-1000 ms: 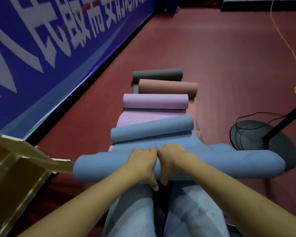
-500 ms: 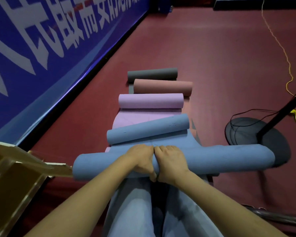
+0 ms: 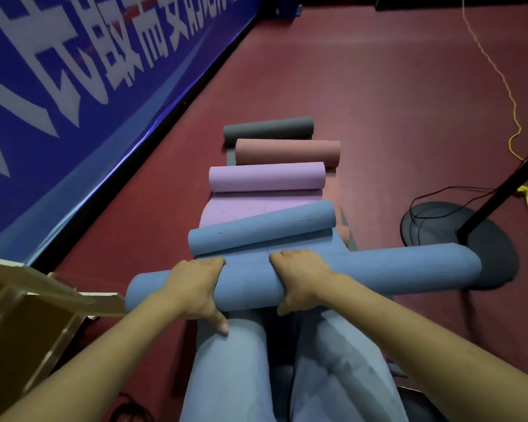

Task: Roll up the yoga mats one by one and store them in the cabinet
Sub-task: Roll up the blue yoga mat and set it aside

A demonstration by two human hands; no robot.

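A rolled blue yoga mat [image 3: 393, 269] lies crosswise in front of my knees. My left hand [image 3: 192, 287] and my right hand [image 3: 299, 278] both grip it from above, fingers curled over its far side and thumbs under the near side, with a gap between them. Beyond it lies a second blue mat [image 3: 262, 229], partly rolled, then a lilac mat [image 3: 265, 178], a dusty pink roll [image 3: 287, 152] and a dark grey roll [image 3: 269, 129], lined up away from me on the red floor. The open wooden cabinet [image 3: 28, 315] is at my lower left.
A blue banner wall [image 3: 73, 102] runs along the left. A black round stand base [image 3: 457, 242] with its pole and a black cable sits at the right, close to the held mat's right end. A yellow cord [image 3: 500, 74] trails over the floor behind it.
My hands, pressed together at the mat's middle before, have slid apart along the roll. The roll has kept its place in front of my knees.
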